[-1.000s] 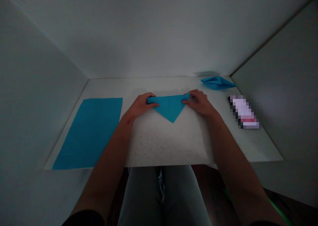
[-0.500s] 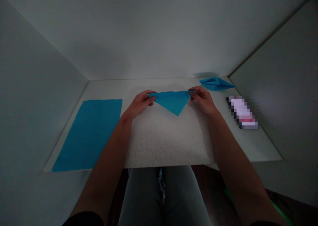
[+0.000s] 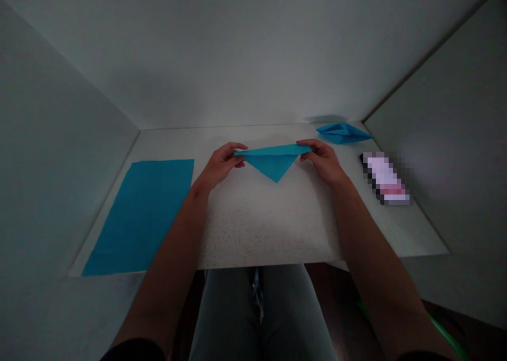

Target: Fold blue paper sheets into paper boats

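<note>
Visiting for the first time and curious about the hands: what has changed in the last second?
The left hand and right hand went from pressing the folded blue paper against the table to pinching its top ends, apparently lifting it. A band now shows along its top edge. The flat blue sheet and blue paper boat stayed put.

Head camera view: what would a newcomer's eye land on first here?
The bright blue folded paper triangle stands out first, held by its top corners in the left hand and right hand above the middle of the white table. Next comes the flat blue sheet along the table's left side, then a small folded blue paper shape in the far right corner.
</note>
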`<state>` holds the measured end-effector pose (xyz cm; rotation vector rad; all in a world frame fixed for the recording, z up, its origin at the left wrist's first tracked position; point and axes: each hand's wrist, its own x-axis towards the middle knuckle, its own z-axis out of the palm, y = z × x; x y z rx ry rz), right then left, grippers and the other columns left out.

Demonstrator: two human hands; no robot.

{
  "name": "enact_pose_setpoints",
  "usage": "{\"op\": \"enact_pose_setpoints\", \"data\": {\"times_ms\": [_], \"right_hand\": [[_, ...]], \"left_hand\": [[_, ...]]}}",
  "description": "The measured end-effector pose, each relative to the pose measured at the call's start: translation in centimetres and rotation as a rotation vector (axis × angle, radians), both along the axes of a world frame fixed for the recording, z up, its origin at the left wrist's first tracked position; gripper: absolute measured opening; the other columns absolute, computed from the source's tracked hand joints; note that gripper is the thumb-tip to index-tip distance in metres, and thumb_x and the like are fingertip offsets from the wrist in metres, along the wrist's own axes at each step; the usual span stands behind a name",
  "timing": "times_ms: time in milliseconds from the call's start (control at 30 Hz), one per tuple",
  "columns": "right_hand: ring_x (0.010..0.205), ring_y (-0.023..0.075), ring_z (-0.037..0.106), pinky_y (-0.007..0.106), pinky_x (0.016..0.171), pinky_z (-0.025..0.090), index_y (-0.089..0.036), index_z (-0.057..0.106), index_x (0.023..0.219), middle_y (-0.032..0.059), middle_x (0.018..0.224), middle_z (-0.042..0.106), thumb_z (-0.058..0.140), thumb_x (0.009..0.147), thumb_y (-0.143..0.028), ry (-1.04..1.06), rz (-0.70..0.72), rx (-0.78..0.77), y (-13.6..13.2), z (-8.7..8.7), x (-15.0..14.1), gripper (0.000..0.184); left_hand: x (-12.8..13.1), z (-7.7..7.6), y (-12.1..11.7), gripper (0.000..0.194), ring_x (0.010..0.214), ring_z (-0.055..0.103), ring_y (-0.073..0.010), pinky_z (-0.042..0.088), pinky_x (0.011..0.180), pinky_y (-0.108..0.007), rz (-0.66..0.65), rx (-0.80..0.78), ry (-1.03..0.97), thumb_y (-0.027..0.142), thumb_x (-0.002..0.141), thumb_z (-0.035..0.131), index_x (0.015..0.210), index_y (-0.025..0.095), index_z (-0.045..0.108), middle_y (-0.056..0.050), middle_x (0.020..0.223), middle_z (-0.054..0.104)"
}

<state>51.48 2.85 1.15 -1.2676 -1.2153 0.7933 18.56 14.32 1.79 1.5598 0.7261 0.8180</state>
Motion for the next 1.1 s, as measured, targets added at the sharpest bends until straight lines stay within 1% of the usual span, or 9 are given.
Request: {"op": "enact_pose_setpoints", "data": {"times_ms": [100,200,300,400,500,633,767,933,1100], "right_hand": [[0.089,0.0201,0.071,0.037,0.088,0.062,-0.031,0.082,0.110,0.0013,0.102,0.077,0.092,0.075,-0.039,0.019,0.071,0.004,-0.3,0.3,-0.3,0.038],[0.098,0.0235,0.072,0.040,0.091,0.061,-0.031,0.082,0.110,0.0040,0.109,0.078,0.094,0.075,-0.047,0.020,0.112,0.002,-0.4,0.4,-0.5,0.040],[0.098,0.0256,0.072,0.042,0.088,0.061,-0.030,0.081,0.112,0.0055,0.107,0.077,0.094,0.076,-0.051,-0.002,0.109,-0.008,-0.5,0.3,-0.4,0.044],[0.097,0.0252,0.071,0.042,0.086,0.061,-0.028,0.080,0.114,0.0054,0.108,0.077,0.092,0.077,-0.047,-0.011,0.098,-0.014,-0.5,0.2,-0.4,0.044],[0.099,0.0251,0.071,0.041,0.088,0.060,-0.028,0.080,0.109,0.0053,0.108,0.077,0.091,0.076,-0.047,-0.022,0.074,0.002,-0.4,0.3,-0.6,0.039],[0.088,0.0228,0.069,0.039,0.082,0.059,-0.028,0.078,0.095,0.0027,0.092,0.074,0.092,0.077,-0.057,-0.084,-0.001,0.023,-0.1,0.5,-0.6,0.037],[0.073,0.0186,0.064,0.035,0.072,0.058,-0.026,0.069,0.083,0.0001,0.077,0.068,0.089,0.080,-0.069,-0.087,-0.007,0.055,0.1,0.3,-0.5,0.047],[0.067,0.0166,0.064,0.029,0.059,0.055,-0.029,0.062,0.101,-0.0023,0.079,0.069,0.091,0.077,-0.070,-0.002,0.010,0.023,0.5,-0.3,-0.7,0.055],[0.065,0.0153,0.061,0.030,0.059,0.056,-0.029,0.066,0.098,-0.0012,0.082,0.067,0.089,0.080,-0.067,-0.019,-0.001,0.048,0.6,-0.2,-1.0,0.047]], "left_hand": [[0.1,0.2,-0.1,0.024,0.074,0.071,-0.0138,0.062,0.078,-0.029,0.031,0.011,0.005,0.034,0.089,0.075,0.110,0.023,0.075,0.001,0.079,0.070],[0.1,0.5,-0.2,0.019,0.079,0.072,-0.0147,0.063,0.082,-0.031,0.044,0.009,0.005,0.032,0.090,0.072,0.106,0.022,0.075,-0.001,0.083,0.072],[0.0,0.5,-0.2,0.024,0.084,0.074,-0.0169,0.063,0.085,-0.034,0.038,-0.004,0.008,0.033,0.088,0.073,0.110,0.021,0.075,-0.003,0.088,0.074],[-0.1,0.4,-0.1,0.036,0.089,0.075,-0.0180,0.062,0.087,-0.034,0.019,0.036,0.002,0.032,0.081,0.081,0.115,0.021,0.075,-0.004,0.095,0.076],[0.0,0.2,0.0,0.041,0.089,0.075,-0.0180,0.061,0.085,-0.032,0.041,0.058,-0.007,0.035,0.077,0.087,0.114,0.021,0.076,-0.004,0.097,0.077],[0.1,0.1,0.0,0.036,0.085,0.075,-0.0183,0.060,0.079,-0.031,0.107,0.065,0.020,0.047,0.082,0.086,0.105,0.021,0.076,-0.004,0.091,0.077],[0.4,-0.2,0.0,0.042,0.077,0.074,-0.0162,0.061,0.073,-0.031,0.120,0.068,0.013,0.057,0.083,0.085,0.097,0.021,0.069,-0.004,0.092,0.077],[1.0,-0.4,-0.2,0.050,0.078,0.074,-0.0163,0.061,0.067,-0.028,0.109,0.064,-0.033,0.060,0.082,0.087,0.103,0.024,0.059,-0.001,0.087,0.075],[1.1,-0.4,-0.3,0.046,0.073,0.071,-0.0139,0.057,0.065,-0.026,0.106,0.106,-0.031,0.057,0.083,0.087,0.102,0.023,0.062,-0.001,0.084,0.073]]}}
